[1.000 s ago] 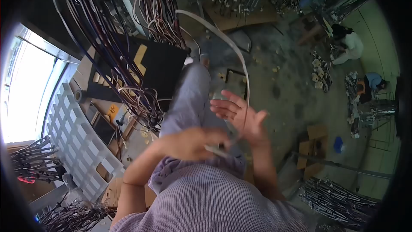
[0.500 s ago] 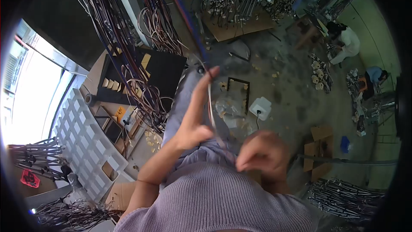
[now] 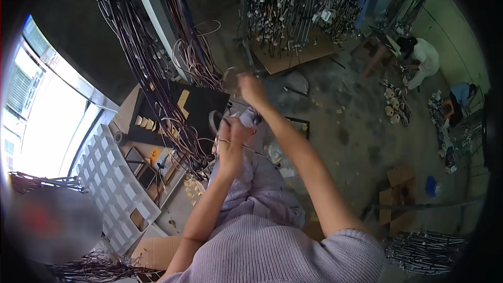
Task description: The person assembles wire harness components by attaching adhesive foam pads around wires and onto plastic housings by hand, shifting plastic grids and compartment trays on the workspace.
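Clutching a cable [image 3: 255, 152] in the left hand [image 3: 234, 135], right hand [image 3: 252, 90] farther forward

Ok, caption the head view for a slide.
Left hand holding a dark looped cable near long hanging dark cables; right hand extended ahead.

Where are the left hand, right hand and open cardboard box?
Left hand [image 3: 232, 132], head view: middle of the hand.
Right hand [image 3: 252, 92], head view: middle of the hand.
Cardboard box [image 3: 386, 213], head view: a side flap.
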The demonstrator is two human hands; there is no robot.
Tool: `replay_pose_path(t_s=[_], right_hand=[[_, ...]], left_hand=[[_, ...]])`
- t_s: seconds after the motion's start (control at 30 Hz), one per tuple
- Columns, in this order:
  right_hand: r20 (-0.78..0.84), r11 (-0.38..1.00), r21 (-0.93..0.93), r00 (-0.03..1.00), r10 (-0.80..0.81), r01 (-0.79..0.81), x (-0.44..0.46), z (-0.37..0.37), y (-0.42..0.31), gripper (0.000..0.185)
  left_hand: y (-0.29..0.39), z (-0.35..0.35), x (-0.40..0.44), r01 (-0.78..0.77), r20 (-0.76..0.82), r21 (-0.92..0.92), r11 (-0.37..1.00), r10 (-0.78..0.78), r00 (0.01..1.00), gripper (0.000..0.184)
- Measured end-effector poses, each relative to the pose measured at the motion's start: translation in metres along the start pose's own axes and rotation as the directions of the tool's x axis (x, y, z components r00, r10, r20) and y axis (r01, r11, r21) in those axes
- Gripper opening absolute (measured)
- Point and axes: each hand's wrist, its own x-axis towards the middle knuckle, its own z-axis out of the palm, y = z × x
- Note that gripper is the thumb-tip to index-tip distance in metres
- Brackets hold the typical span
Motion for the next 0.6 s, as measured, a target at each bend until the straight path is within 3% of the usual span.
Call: replay_pose_path(t_s=[0.03, 0.07, 0.13, 0.17, 0.2, 0.23, 0.27, 0.3, 0.37, 0.4, 0.5, 0.53, 0.57, 0.6], right_hand=[[-0.19, 1.0, 0.015, 0.982, -0.001, 0.004, 0.007, 0.006, 0.023, 0.035], [-0.37, 0.999, 0.033, 0.929, 0.008, 0.004, 0.012, 0.005, 0.047, 0.039], [-0.32, 0.985, 0.007, 0.933, 0.164, -0.17, 0.024, -0.023, 0.073, 0.038], [-0.319, 0.981, -0.016, 0.931, 0.179, -0.194, 0.022, -0.047, 0.069, 0.038], [-0.41, 0.993, 0.006, 0.905, 0.111, -0.119, 0.024, -0.054, 0.083, 0.039], [-0.407, 0.991, -0.03, 0.907, 0.106, -0.129, 0.024, -0.064, 0.088, 0.039], [-0.399, 0.989, -0.063, 0.911, 0.1, -0.136, 0.023, -0.076, 0.089, 0.04], [-0.382, 0.985, -0.096, 0.919, 0.096, -0.143, 0.018, -0.08, 0.092, 0.04], [-0.366, 0.989, -0.099, 0.928, 0.069, -0.112, 0.013, -0.076, 0.106, 0.039], [-0.357, 0.997, -0.044, 0.933, 0.045, -0.064, 0.009, -0.07, 0.118, 0.041], [-0.233, 0.991, -0.004, 0.964, 0.131, -0.135, -0.021, -0.061, 0.155, 0.044], [-0.278, 0.993, 0.037, 0.954, 0.115, -0.109, -0.037, -0.053, 0.173, 0.047], [-0.211, 0.986, 0.064, 0.964, 0.161, -0.151, -0.056, -0.051, 0.186, 0.046], [-0.144, 0.977, 0.086, 0.967, 0.208, -0.197, -0.078, -0.055, 0.195, 0.045]], left_hand=[[0.029, 0.023, 0.001, -0.051, -0.16, -0.113, 0.992, 0.033, 0.987, 0.016], [0.049, 0.031, 0.012, -0.182, -0.189, -0.03, 0.983, 0.173, 0.967, 0.017], [0.104, 0.048, 0.014, -0.218, -0.11, -0.38, 0.899, 0.19, 0.976, 0.013], [0.125, 0.046, 0.005, -0.213, -0.03, -0.343, 0.915, 0.217, 0.976, 0.009], [0.144, 0.044, -0.007, -0.236, 0.038, -0.451, 0.861, 0.283, 0.958, 0.008], [0.159, 0.039, -0.024, -0.315, -0.023, -0.558, 0.768, 0.365, 0.931, 0.01], [0.173, 0.025, -0.035, -0.335, 0.103, -0.643, 0.689, 0.511, 0.853, 0.015], [0.199, 0.035, -0.038, -0.359, 0.222, -0.617, 0.701, 0.592, 0.775, 0.022], [0.235, 0.013, -0.046, -0.123, 0.457, -0.705, 0.698, 0.58, 0.674, 0.019], [0.253, -0.014, -0.056, -0.11, 0.534, -0.669, 0.735, 0.578, 0.618, 0.025], [0.278, -0.076, -0.108, -0.381, 0.451, -0.299, 0.875, 0.482, 0.752, 0.034], [0.284, -0.089, -0.123, -0.396, 0.264, -0.165, 0.903, 0.427, 0.865, 0.039], [0.288, -0.103, -0.139, -0.372, 0.059, -0.035, 0.927, 0.374, 0.926, 0.044], [0.291, -0.12, -0.151, -0.313, -0.154, 0.084, 0.946, 0.323, 0.934, 0.049]])
